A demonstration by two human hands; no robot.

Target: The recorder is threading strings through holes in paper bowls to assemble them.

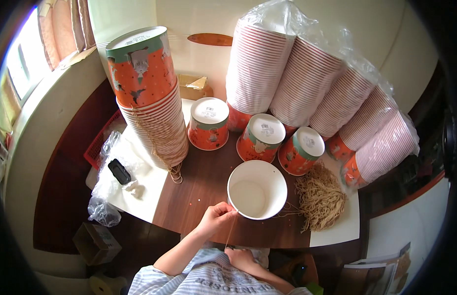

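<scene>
A white-lined paper bucket (257, 191) stands mouth up on the table in front of me. My left hand (218, 218) is closed in a pinch at the near left of its rim. From there a thin tan cord (230, 233) runs down toward my lap. My right hand (241, 258) is closed round the lower end of this cord, close to my striped shirt. Right of the bucket lies a tangled heap of tan cords (321, 197), a few strands reaching toward the bucket. What the left fingertips grip besides the rim is too small to tell.
Orange-and-green buckets stand upside down behind: one bucket (209, 123), a second (262, 138), a third (301, 151). A tall bucket stack (151, 118) draped with cords rises at left. Plastic-wrapped stacks (292, 73) fill the back right. A black tray (120, 171) lies on plastic wrap.
</scene>
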